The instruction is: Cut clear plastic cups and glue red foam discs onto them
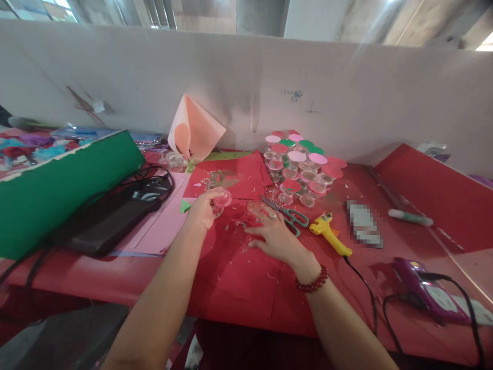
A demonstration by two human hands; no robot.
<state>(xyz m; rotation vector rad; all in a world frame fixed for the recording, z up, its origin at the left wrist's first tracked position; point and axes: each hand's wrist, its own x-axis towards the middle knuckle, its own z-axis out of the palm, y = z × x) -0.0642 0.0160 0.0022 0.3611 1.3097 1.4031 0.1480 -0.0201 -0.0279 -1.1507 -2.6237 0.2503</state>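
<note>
My left hand [202, 209] is closed round a small clear plastic cup [223, 198], held just above the red paper sheets [239, 267]. My right hand [274, 234] lies flat on the red paper with its fingers spread, holding nothing. A red bead bracelet sits on that wrist. Green-handled scissors [288, 214] lie right beside the right hand's fingers. A yellow glue gun [329, 234] rests a little further right. Paper scraps are scattered between the hands.
A pile of clear cups with pink, red and green round lids [298, 164] stands behind the scissors. A green sheet [57, 190] and a black bag with cables [115, 216] lie left. A peach paper cone [194, 128] leans on the wall. A purple device [423, 290] sits right.
</note>
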